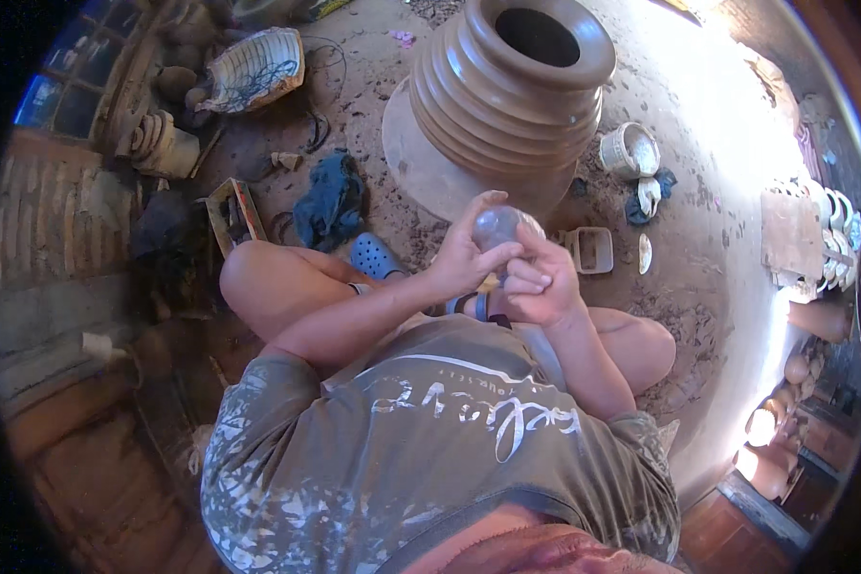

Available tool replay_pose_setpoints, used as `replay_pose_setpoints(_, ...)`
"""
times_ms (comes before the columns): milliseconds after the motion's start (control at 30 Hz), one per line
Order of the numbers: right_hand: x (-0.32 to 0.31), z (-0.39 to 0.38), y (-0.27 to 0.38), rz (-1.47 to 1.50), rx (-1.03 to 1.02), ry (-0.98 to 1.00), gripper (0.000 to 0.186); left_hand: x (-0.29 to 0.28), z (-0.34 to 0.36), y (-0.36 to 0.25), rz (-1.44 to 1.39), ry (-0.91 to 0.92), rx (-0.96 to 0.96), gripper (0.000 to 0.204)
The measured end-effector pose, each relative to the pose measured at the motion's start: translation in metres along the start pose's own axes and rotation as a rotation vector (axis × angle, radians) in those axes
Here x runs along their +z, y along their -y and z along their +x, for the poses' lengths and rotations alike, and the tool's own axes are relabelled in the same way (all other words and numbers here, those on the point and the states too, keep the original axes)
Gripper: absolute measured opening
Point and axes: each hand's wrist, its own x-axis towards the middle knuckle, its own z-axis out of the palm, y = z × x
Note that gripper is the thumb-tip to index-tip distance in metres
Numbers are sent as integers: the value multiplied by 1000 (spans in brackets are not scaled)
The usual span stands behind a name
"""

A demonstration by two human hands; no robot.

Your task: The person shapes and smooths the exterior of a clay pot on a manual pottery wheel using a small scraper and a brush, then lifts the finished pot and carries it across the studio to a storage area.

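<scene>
Over my crossed legs, my two hands meet around a rounded, shiny grey see-through object (495,228); its exact kind is unclear. My left hand (461,256) curves round its left side, thumb along the bottom. On the other side my right hand (548,283) has its index finger against the object and its other fingers curled in. Just beyond stands a large ribbed brown clay pot (509,105) with a wide rounded rim and dark mouth. It rests on a round flat base (402,153).
Right of the pot are a white bucket (629,150) and a small rectangular plastic tub (593,251). A blue cloth (331,199), a blue clog (374,255) and a wooden box (234,212) lie to the left. Stacked pots (784,407) line the right side.
</scene>
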Motion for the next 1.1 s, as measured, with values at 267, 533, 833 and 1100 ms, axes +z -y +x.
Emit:
replay_pose_setpoints(267, 23, -2, -6, 162, -162, 175, 22, -18, 15, -4, 289, 132, 233, 65)
replay_pose_setpoints(533, 36, -4, -11, 285, -368, 127, 19, -4, 33, -4, 992, 59, 364, 36)
replay_pose_setpoints(833, 0, -20, 1, 141, -216, 336, 18, -28, 38, -34, 151, 660, -400, 43)
replay_pose_setpoints(1100, 21, -53, 43, -2156, -108, 37, 19, -15, 58, -63, 736, 1069, -449, 45)
